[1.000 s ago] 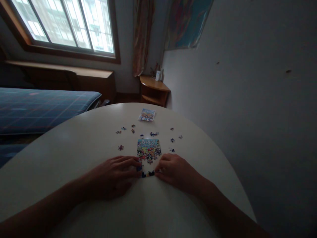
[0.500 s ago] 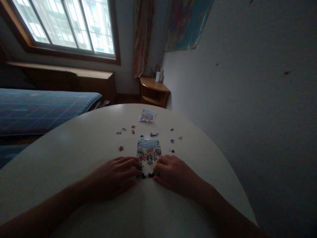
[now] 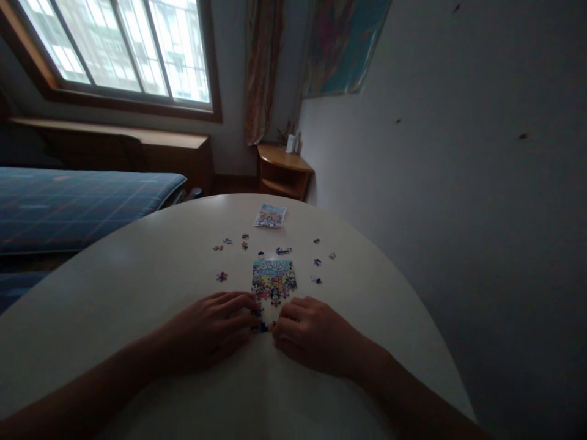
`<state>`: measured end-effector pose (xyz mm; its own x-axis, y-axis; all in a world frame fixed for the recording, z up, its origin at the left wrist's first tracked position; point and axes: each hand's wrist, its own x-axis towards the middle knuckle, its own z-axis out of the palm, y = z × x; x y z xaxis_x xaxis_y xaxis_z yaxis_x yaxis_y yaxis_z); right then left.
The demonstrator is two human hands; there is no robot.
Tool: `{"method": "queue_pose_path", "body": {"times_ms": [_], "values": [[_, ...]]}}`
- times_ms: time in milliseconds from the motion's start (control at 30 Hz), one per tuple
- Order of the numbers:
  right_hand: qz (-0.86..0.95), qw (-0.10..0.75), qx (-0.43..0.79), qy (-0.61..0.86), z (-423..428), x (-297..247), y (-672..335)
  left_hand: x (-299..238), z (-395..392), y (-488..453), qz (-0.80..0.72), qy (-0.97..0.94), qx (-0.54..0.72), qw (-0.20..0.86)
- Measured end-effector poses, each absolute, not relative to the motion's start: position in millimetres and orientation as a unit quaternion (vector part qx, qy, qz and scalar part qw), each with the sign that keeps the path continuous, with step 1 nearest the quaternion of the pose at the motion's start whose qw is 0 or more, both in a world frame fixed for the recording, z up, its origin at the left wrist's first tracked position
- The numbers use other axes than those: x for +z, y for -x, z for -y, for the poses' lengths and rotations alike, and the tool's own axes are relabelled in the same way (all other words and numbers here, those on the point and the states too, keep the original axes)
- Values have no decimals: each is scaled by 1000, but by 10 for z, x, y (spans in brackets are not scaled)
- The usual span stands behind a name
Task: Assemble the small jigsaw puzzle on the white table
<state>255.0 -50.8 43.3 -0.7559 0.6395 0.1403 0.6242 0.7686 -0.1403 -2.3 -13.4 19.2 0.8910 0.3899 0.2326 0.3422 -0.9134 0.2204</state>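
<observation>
A small colourful jigsaw puzzle (image 3: 274, 280), partly assembled, lies on the round white table (image 3: 137, 287) in front of me. My left hand (image 3: 211, 327) rests flat on the table, fingers stretched out, its fingertips touching the puzzle's lower left edge. My right hand (image 3: 308, 333) lies over the puzzle's lower right corner with the fingers curled down onto the bottom pieces. What is under those fingertips is hidden. Several loose puzzle pieces (image 3: 222, 276) are scattered beyond the puzzle, left and right of it.
A small picture card (image 3: 270, 216) lies at the table's far edge. A grey wall stands close on the right. Beyond the table are a blue plaid bed (image 3: 77, 201), a wooden corner shelf (image 3: 282, 168), a curtain and a window.
My right hand has slid left over the bottom of the puzzle, covering more of its lower edge. My left hand has stayed nearly still. The view has shifted slightly.
</observation>
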Motion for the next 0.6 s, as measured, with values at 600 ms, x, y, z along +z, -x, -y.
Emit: {"method": "queue_pose_path", "body": {"times_ms": [600], "values": [[688,198,153,681,83,353,-3169,158,128,39,-182,-966,159,95]]}}
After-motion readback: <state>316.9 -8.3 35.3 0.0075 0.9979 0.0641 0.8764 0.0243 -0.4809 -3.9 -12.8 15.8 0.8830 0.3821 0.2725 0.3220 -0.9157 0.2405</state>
